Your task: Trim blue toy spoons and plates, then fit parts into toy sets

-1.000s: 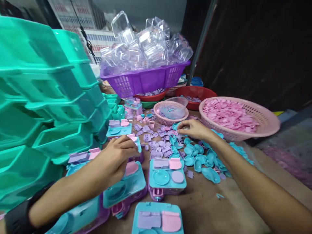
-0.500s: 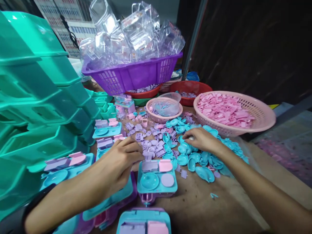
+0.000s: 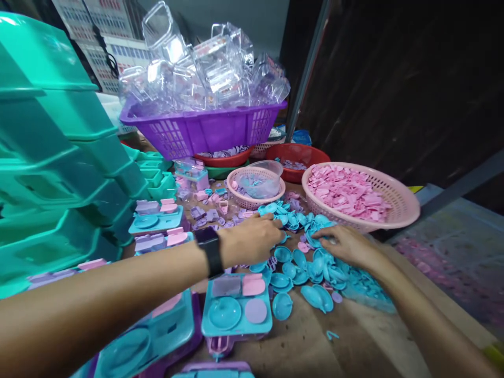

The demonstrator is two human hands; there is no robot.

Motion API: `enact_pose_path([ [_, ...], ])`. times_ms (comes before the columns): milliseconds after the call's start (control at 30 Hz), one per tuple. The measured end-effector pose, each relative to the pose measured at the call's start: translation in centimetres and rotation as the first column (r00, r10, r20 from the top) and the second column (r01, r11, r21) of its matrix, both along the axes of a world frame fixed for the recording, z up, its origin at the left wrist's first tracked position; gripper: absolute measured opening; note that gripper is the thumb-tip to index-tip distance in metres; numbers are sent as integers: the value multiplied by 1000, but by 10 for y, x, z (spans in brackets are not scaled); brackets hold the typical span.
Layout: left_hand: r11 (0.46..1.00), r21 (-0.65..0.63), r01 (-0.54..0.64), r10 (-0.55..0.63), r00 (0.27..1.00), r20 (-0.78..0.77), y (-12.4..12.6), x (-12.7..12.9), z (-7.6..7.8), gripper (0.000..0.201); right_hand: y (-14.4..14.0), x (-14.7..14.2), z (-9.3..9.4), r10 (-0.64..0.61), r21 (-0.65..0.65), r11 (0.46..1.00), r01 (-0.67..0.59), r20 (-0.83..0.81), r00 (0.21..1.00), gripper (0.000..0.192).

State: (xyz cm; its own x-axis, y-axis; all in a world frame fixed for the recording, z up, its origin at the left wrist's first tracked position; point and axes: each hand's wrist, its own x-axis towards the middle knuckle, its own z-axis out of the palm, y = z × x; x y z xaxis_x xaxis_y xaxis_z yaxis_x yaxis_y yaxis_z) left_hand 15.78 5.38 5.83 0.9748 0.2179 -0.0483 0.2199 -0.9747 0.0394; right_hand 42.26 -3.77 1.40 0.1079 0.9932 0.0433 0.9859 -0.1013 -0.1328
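Note:
My left hand [image 3: 254, 240], with a dark watch [image 3: 210, 249] on its wrist, reaches across to the near side of a heap of turquoise plastic toy pans [image 3: 285, 215]. Its fingers point down and are mostly hidden behind the back of the hand. On the right, my right hand [image 3: 344, 245] rests at the pile of turquoise pieces [image 3: 326, 268], thumb and forefinger apart with nothing visible between them. Below my left hand stands a toy stove set [image 3: 236, 324] with a turquoise top carrying a pan, a lilac disc, and lilac and pink parts.
Stacked green bins [image 3: 86, 168] rise at the left. Behind are a purple basket [image 3: 197, 131] of clear packaging, a pink colander [image 3: 401, 205] of pink pieces, a small pink basket [image 3: 232, 191] and a red basin [image 3: 318, 152]. More toy sets [image 3: 157, 223] line the left.
My left hand has moved right, from above the toy sets to the turquoise pieces. My right hand has shifted slightly, its fingers now spread. The whole view has swung a little.

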Motion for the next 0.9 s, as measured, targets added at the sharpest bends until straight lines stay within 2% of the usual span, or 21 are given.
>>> enact_pose_path([
  [167,984,150,94,-91,996,-23,17,49,-31,28,3,2,-9,-96,108,991,77,183,978,31],
  [267,974,218,65,-64,998,-15,28,61,-48,27,-4,-4,-10,-173,209,971,120,261,950,32],
  [333,963,268,38,-46,999,27,35,64,-54,28,-7,-7,-10,-153,245,965,90,253,955,31],
  [467,933,358,-37,1,995,102,43,67,-55,30,2,-20,-11,7,222,973,-68,265,964,27],
  [667,926,367,-85,54,994,92,52,63,-49,34,34,-43,-17,17,72,996,-47,371,929,21],
  [800,923,373,-92,69,995,73,50,56,-47,35,32,-32,-14,4,45,999,-21,362,932,11],
  [900,931,354,-90,66,995,81,50,50,-41,35,16,-14,-12,14,73,996,-41,342,940,17],
])
